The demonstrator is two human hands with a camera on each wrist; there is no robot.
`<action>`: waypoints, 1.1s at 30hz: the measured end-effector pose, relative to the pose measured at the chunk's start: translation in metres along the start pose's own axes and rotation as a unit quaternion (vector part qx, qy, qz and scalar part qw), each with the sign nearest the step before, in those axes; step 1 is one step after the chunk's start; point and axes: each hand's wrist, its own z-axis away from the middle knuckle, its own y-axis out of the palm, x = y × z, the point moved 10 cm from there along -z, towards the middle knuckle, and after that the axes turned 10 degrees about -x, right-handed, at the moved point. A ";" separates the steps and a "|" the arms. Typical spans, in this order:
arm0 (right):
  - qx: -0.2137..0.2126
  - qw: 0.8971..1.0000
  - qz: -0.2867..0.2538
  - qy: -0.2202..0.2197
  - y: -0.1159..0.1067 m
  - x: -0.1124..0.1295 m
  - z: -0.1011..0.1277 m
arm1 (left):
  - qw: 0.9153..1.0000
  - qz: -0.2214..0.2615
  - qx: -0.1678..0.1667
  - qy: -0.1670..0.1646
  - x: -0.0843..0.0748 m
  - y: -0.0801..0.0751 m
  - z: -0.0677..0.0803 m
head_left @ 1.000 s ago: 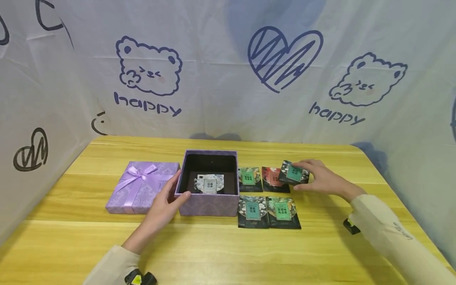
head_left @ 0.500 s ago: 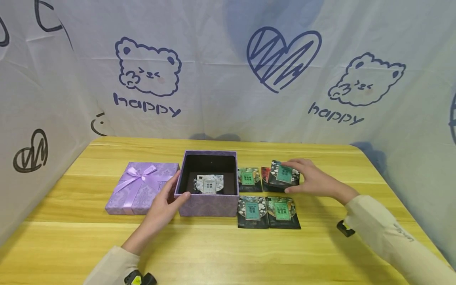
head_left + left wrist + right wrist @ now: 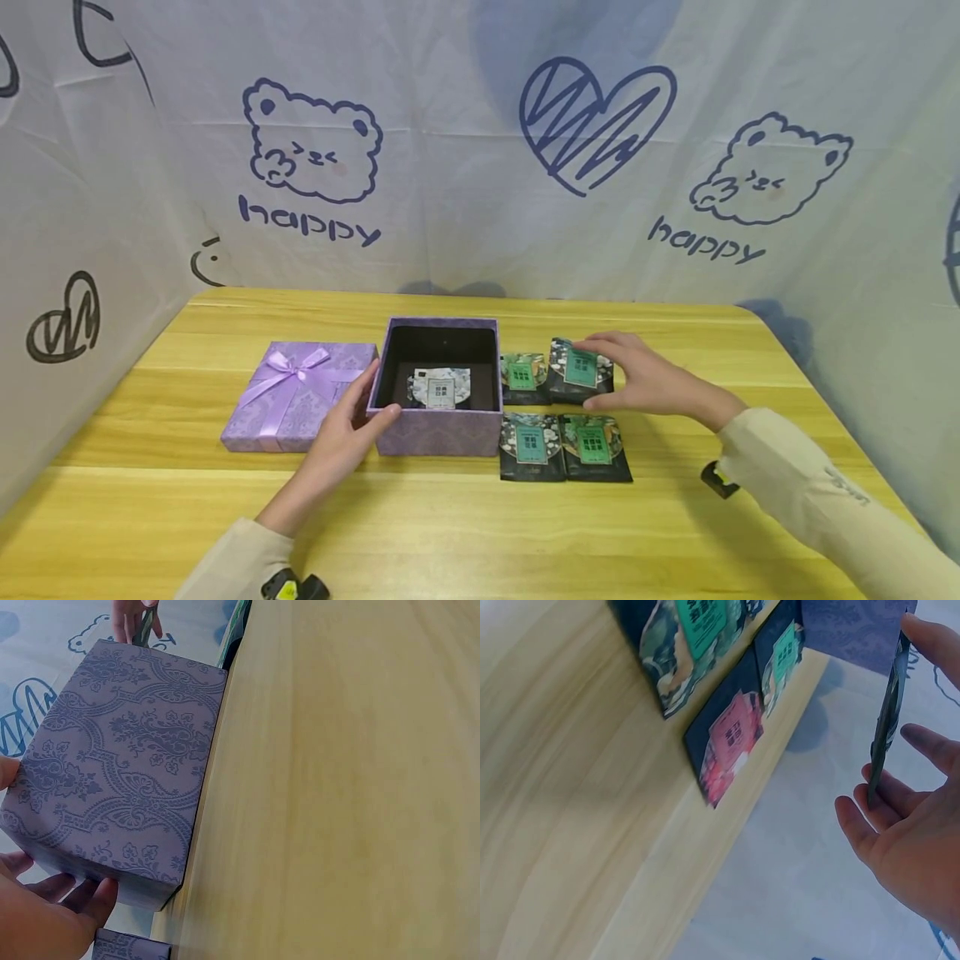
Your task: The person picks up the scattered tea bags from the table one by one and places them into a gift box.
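Note:
An open purple patterned box [image 3: 438, 433] stands mid-table with one white-labelled packet [image 3: 441, 387] lying inside. My left hand [image 3: 375, 396] grips its front left corner, thumb over the rim; in the left wrist view my fingers [image 3: 60, 915] lie against the box wall [image 3: 120, 757]. My right hand [image 3: 600, 375] pinches a dark packet with a green label [image 3: 579, 368] just above the table, right of the box. In the right wrist view this packet [image 3: 889, 720] is edge-on between thumb and fingers. Below it lies a red-labelled packet [image 3: 731, 742], hidden in the head view.
The box's lid with a lilac bow [image 3: 300, 396] lies left of the box. Three more packets lie flat right of the box [image 3: 522, 377], [image 3: 532, 442], [image 3: 594, 442]. A printed cloth backdrop [image 3: 480, 167] closes the wooden table's [image 3: 480, 517] back and sides.
My right hand has carried the green-labelled packet leftward towards the box, and it now covers the red packet. The left hand and box have not moved.

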 end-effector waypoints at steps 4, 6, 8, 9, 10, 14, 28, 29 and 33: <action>0.006 1.000 -0.002 -0.005 0.001 0.007 -0.003 | 1.000 -0.001 0.000 -0.002 0.001 0.000 0.000; 0.007 1.000 0.000 -0.010 0.001 0.011 -0.005 | 1.000 -0.001 0.000 -0.004 0.001 0.000 0.000; 0.008 1.000 0.002 -0.016 0.001 0.016 -0.007 | 1.000 -0.002 0.000 -0.004 0.001 -0.001 0.000; 0.008 1.000 0.003 -0.019 0.001 0.018 -0.008 | 1.000 -0.003 0.000 -0.003 0.001 -0.001 0.000; 0.009 1.000 0.005 -0.022 0.002 0.021 -0.009 | 1.000 -0.004 0.000 -0.003 0.001 -0.002 0.000; 0.015 0.999 0.006 -0.033 0.003 0.030 -0.013 | 1.000 -0.008 -0.002 0.000 0.001 -0.002 0.000; 0.050 0.996 0.006 -0.068 0.008 0.065 -0.033 | 1.000 -0.017 0.001 0.000 0.000 -0.002 0.000; 0.053 0.996 0.006 -0.068 0.009 0.067 -0.035 | 1.000 -0.017 0.001 -0.001 0.000 -0.002 0.000; 0.068 0.995 -0.006 -0.076 0.013 0.077 -0.040 | 1.000 -0.017 0.001 -0.003 0.000 -0.003 0.000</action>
